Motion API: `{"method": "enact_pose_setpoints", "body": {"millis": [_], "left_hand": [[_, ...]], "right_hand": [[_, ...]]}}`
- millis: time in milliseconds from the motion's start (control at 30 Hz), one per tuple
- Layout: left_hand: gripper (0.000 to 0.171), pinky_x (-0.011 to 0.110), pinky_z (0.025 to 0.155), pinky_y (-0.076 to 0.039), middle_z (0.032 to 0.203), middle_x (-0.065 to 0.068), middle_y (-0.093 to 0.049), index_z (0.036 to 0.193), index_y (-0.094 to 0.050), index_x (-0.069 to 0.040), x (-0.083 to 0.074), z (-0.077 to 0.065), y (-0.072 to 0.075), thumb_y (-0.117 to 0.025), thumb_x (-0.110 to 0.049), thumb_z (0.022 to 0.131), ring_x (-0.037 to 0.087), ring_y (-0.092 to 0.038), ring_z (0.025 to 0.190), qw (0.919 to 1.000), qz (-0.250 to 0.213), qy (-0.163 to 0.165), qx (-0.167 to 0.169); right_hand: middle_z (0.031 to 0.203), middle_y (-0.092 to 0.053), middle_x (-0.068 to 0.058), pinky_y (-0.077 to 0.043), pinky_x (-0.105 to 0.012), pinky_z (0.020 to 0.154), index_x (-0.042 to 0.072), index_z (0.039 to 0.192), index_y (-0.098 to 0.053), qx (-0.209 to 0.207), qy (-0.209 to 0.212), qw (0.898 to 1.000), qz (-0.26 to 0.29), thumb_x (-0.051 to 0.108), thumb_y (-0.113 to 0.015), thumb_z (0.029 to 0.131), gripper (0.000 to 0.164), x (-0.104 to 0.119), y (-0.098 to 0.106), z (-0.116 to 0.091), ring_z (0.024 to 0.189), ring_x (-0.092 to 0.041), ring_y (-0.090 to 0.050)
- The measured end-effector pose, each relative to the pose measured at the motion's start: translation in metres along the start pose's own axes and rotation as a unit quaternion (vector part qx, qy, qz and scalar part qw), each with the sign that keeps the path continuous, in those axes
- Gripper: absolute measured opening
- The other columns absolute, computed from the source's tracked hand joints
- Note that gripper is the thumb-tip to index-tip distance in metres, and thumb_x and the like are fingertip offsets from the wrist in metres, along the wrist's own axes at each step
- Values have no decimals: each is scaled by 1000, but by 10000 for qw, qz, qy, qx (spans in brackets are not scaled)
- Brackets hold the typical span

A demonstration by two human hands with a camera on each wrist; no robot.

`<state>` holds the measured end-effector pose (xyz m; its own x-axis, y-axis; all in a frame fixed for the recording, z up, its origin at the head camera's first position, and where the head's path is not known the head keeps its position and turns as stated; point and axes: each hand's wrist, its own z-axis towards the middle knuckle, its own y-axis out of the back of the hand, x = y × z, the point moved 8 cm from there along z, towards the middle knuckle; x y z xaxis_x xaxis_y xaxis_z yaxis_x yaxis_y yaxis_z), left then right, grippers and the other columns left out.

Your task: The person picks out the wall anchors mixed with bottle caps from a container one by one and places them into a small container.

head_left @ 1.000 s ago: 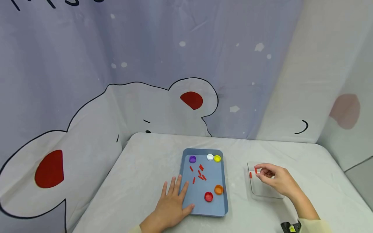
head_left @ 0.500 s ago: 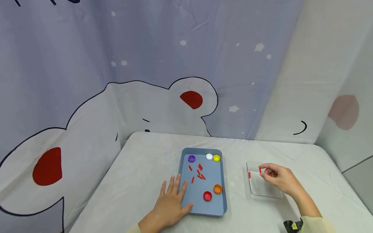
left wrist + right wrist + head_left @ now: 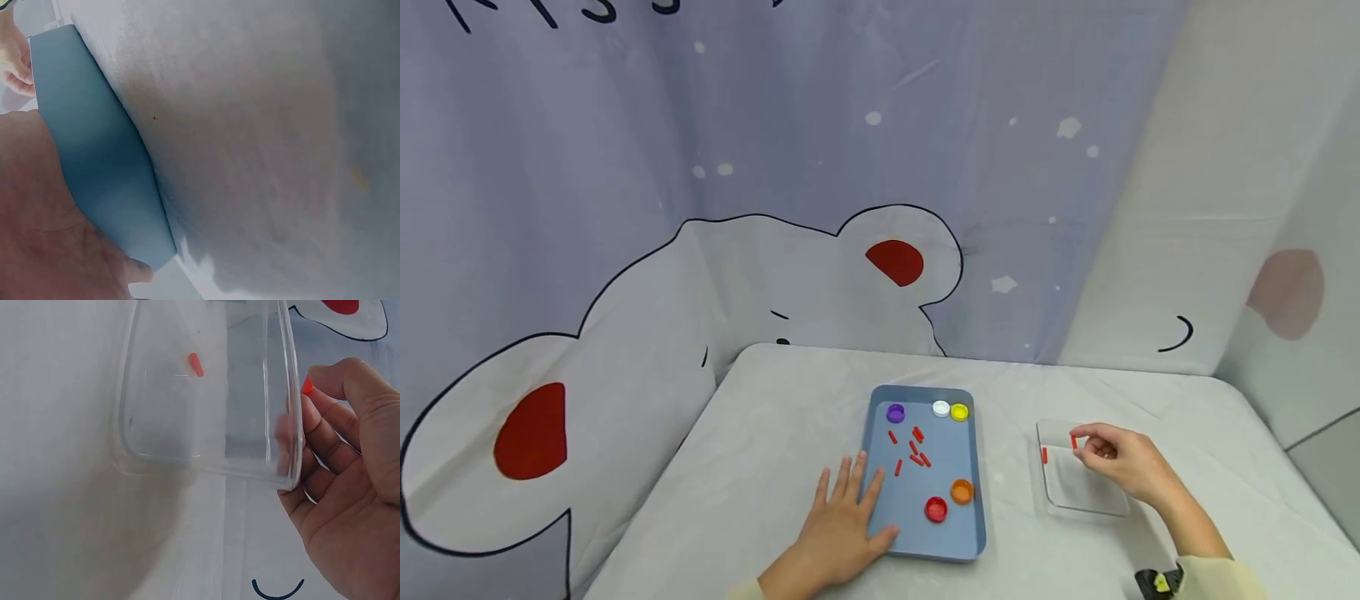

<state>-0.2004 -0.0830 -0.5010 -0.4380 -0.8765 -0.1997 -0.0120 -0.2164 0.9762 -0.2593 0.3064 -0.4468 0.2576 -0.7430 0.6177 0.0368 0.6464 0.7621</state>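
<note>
Red stick [image 3: 1073, 442] is roughly upright, pinched between right hand [image 3: 1123, 462] thumb and fingertip, presumably too thin for a fuller grip; it's at the clear box [image 3: 1078, 492], over or just outside its wall, can't tell. Second stick [image 3: 196, 365] lies inside, where the walls likely keep small parts from rolling off. Left hand [image 3: 841, 537] grips nothing, fingers spread straight at the left edge of the blue tray [image 3: 951, 450], probably steadying it, with loose sticks [image 3: 898, 468] and round caps [image 3: 936, 510] contained within.

White table [image 3: 760, 433] bears blue tray [image 3: 951, 454] and clear box [image 3: 1078, 492].
</note>
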Motion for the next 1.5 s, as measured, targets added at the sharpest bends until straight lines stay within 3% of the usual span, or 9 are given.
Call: {"method": "enact_pose_setpoints", "body": {"millis": [300, 633, 1067, 1500], "left_hand": [[81, 68, 117, -11, 167, 19, -20, 157, -38, -12, 1, -1, -5, -47, -65, 97, 44, -17, 152, 9985, -32, 262, 485], [84, 68, 117, -9, 167, 18, -20, 157, -38, -13, 3, 2, -11, -47, -68, 95, 43, -16, 153, 9981, -20, 282, 545], [83, 67, 118, -8, 167, 19, -20, 157, -39, -11, 0, 0, -6, -49, -66, 96, 43, -16, 153, 9983, -131, 247, 508], [83, 68, 118, -9, 166, 20, -20, 156, -39, -10, -2, 0, -2, -49, -66, 95, 44, -17, 152, 9982, -82, 266, 533]], "right_hand": [[76, -61, 10, -46, -22, 62, 8, 112, -73, 63, 35, 10000, 6, 8, -74, 88, 24, 5, -3, 1, 67, 0, -53], [75, -60, 11, -44, -22, 60, 9, 110, -74, -34, 139, 9999, -64, 8, -74, 87, 23, 3, -1, 0, 66, 1, -52], [75, -60, 12, -45, -22, 60, 4, 117, -72, 4, 231, 9997, -65, 8, -75, 87, 30, 4, -4, 2, 67, 1, -53], [75, -62, 17, -48, -24, 64, 8, 115, -74, -66, 662, 9975, 256, 11, -73, 91, 24, 45, -33, 6, 68, 0, -54]]}}
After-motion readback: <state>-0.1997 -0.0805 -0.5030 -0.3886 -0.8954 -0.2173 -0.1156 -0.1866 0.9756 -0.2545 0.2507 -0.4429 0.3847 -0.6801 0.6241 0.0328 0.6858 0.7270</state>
